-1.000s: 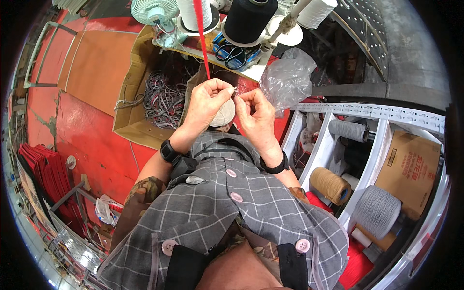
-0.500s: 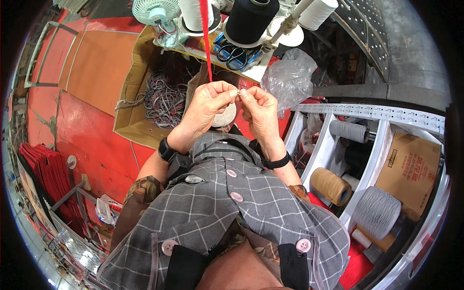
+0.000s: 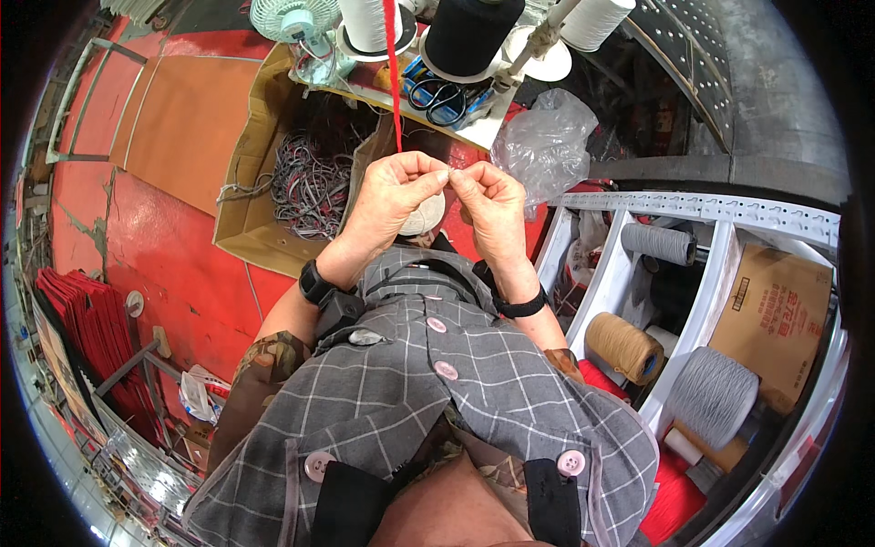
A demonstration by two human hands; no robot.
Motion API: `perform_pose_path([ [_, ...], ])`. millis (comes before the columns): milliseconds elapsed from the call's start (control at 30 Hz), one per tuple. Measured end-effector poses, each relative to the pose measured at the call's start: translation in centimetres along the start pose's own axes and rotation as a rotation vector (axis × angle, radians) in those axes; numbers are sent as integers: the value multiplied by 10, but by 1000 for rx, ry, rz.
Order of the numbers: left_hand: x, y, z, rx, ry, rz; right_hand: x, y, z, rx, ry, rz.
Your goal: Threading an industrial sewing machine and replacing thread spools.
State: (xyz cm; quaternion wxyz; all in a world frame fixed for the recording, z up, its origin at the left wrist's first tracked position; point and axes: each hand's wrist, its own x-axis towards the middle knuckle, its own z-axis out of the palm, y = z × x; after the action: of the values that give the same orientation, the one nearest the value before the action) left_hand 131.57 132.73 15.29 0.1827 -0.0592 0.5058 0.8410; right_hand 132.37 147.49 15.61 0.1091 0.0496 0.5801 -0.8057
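the red yarn (image 3: 393,64) drops from 12 o'clock, its upper end cut off by the frame, and its lower end vanishes between the two hands — whether it is knotted or merely pinched there is too small to tell. behind the hands a pale round cone (image 3: 425,217) is mostly hidden.

the left hand (image 3: 394,191) and right hand (image 3: 488,202) meet just above centre, knuckles up, fingertips touching; both sets of fingers are narrow, thumb pressed to forefinger on the yarn's end. both wrists are bent inward, forearms rising from the grey checked shirt (image 3: 428,401) at 6 o'clock, a dark band on each wrist.

room is tight: at 10 o'clock an open cardboard box (image 3: 244,196) of tangled grey cords (image 3: 305,178) sits just beside the left hand; at 1 o'clock a crumpled clear plastic bag (image 3: 545,141) lies near the right hand. at 12 o'clock a black yarn cone (image 3: 469,32) and blue-handled scissors (image 3: 436,98) sit on a ledge. at 3 to 4 o'clock white shelving (image 3: 720,264) holds tan and grey cones.
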Motion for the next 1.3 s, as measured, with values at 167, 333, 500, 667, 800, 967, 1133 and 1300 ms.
perform_pose_path([
  [167, -2, 1, -5, -7, -46, -9, -3, 1, -1, -84, 39, -27],
  [333, -1, -2, -7, -36, -74, -27, -3, 2, 0, -175, 68, -92],
  [500, 2, -5, -5, -9, -38, -1, -4, 2, 1, -195, 60, -102],
  [667, 3, -3, -9, 36, -65, 8, -3, 2, 1, -190, 54, -101],
  [800, 4, -3, -9, 51, -62, 29, -1, 2, 2, -212, 52, -105],
  [967, 5, -4, -7, 26, -28, 37, 2, 3, 3, -236, 60, -105],
  [1133, 6, -3, -7, -48, -29, -14, 5, -6, -11, 98, -91, 125],
  [1300, 8, -3, -11, -42, -51, -86, 9, -8, -20, 260, -210, 135],
])
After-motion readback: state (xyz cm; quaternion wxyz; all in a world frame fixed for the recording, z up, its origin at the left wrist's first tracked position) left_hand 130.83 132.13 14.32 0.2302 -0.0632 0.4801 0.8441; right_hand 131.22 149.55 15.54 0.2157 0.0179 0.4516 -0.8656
